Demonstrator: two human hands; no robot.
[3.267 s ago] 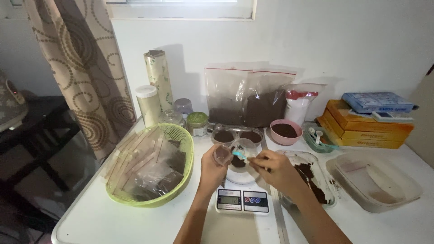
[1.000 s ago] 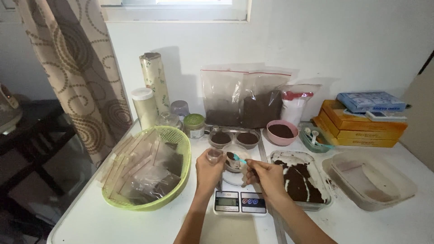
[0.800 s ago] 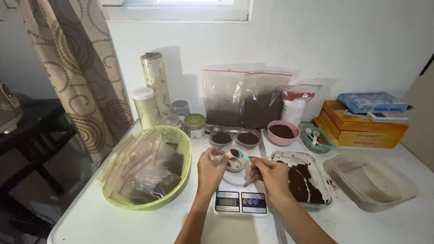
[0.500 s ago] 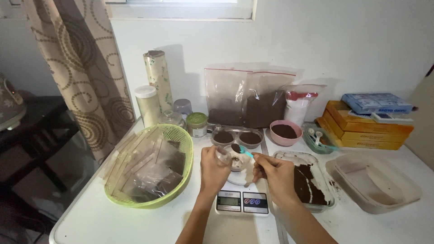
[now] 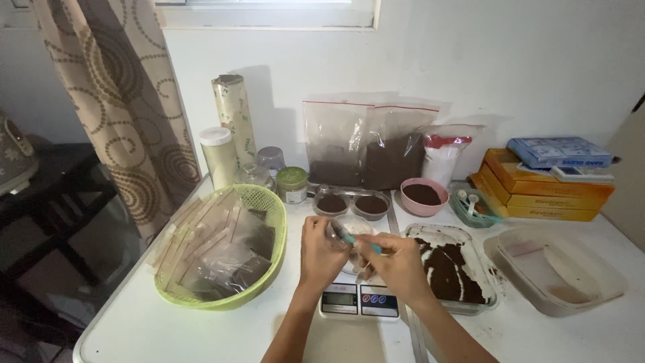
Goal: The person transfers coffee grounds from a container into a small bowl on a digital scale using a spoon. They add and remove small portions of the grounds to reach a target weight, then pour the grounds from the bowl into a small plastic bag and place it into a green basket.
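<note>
Above the digital scale (image 5: 359, 300), the left hand (image 5: 318, 252) is gripping a clear pouch (image 5: 336, 234) while the right hand's (image 5: 398, 263) fingers are pinching a teal spoon (image 5: 357, 240) pointing toward 10 o'clock, two red-sealed bags (image 5: 366, 144) standing at 12 o'clock.

two clear zip bags (image 5: 366, 151) against wall; orange boxes (image 5: 541, 185) right.

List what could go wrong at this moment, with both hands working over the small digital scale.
The left hand holds a small clear plastic bag that the right hand feeds with a teal spoon; dark powder could spill onto the white digital kitchen scale. The right forearm passes close to the clear plastic tray of brown powder and might nudge it.
</note>
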